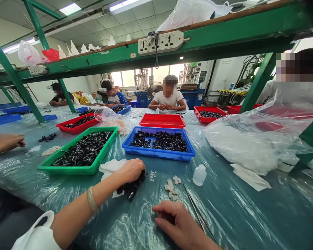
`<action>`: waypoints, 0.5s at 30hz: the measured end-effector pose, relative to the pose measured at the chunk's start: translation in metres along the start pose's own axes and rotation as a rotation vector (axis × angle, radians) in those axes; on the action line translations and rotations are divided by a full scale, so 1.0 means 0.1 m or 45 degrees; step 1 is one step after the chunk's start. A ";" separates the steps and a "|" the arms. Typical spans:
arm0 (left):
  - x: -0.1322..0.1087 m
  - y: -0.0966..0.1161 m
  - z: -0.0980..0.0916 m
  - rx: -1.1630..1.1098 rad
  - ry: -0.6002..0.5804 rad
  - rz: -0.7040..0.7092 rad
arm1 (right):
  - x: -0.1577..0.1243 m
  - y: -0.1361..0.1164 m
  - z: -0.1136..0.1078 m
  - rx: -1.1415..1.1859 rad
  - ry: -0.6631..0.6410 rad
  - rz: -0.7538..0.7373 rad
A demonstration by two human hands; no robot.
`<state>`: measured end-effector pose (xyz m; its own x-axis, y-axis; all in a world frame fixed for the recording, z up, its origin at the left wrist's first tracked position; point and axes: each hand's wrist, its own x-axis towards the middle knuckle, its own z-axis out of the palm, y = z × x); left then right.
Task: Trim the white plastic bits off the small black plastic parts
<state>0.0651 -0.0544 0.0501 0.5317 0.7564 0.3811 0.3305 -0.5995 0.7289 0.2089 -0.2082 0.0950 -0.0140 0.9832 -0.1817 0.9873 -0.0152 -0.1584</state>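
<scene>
My left hand (132,169) reaches across the table onto a small heap of glossy black parts (130,189). Its fingers curl down over the heap, and their tips are hidden, so what they grip cannot be made out. Beneath and beside that hand lies a white cloth (111,168). My right hand (176,220) rests near the front of the table, holding nothing, thumb and forefinger apart. Just right of it lie long metal tweezers (195,206). Beyond it are pale foam-like pieces (170,187), tiny white bits (152,175) and a small translucent bottle (199,175).
Green (65,170), blue (159,153) and red (79,129) trays hold black parts; another red tray (162,121) stands behind. A big plastic bag (247,146) lies right. A neighbour's hand (7,141) is left; several people sit around. A green shelf beam (99,57) crosses overhead.
</scene>
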 end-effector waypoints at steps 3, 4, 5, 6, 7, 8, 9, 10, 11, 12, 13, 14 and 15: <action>-0.11 0.13 -0.01 -0.374 0.025 -0.058 | 0.01 0.07 0.02 0.028 0.045 -0.035; -0.16 0.20 -0.01 -0.521 -0.028 -0.071 | 0.01 0.08 0.02 0.045 0.078 -0.036; -0.20 0.27 -0.01 -0.669 -0.093 -0.062 | 0.02 0.10 0.01 0.067 0.131 -0.027; -0.24 0.34 0.00 -0.809 -0.155 -0.054 | 0.02 0.11 0.00 0.094 0.195 -0.012; -0.26 0.40 0.02 -0.929 -0.225 -0.050 | 0.02 0.11 -0.03 0.125 0.274 0.024; -0.28 0.44 0.05 -1.036 -0.281 -0.057 | 0.01 0.11 -0.06 0.173 0.353 0.049; -0.29 0.47 0.08 -1.129 -0.323 -0.054 | 0.02 0.11 -0.10 0.216 0.416 0.074; -0.29 0.48 0.11 -1.209 -0.356 -0.060 | 0.02 0.11 -0.14 0.253 0.463 0.093; -0.28 0.49 0.15 -1.274 -0.382 -0.066 | 0.02 0.10 -0.18 0.278 0.490 0.107; -0.27 0.48 0.18 -1.333 -0.404 -0.075 | 0.02 0.10 -0.21 0.283 0.498 0.120; -0.26 0.48 0.22 -1.385 -0.425 -0.086 | 0.03 0.11 -0.23 0.275 0.489 0.136; -0.25 0.47 0.25 -1.434 -0.454 -0.097 | 0.03 0.11 -0.24 0.263 0.470 0.155; -0.25 0.46 0.28 -1.480 -0.488 -0.109 | 0.03 0.12 -0.25 0.243 0.443 0.164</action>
<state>0.0891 -0.1082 0.0584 0.8020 0.5386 0.2582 -0.4123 0.1864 0.8918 0.2243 -0.2008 0.1167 0.1946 0.9733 0.1218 0.9298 -0.1435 -0.3388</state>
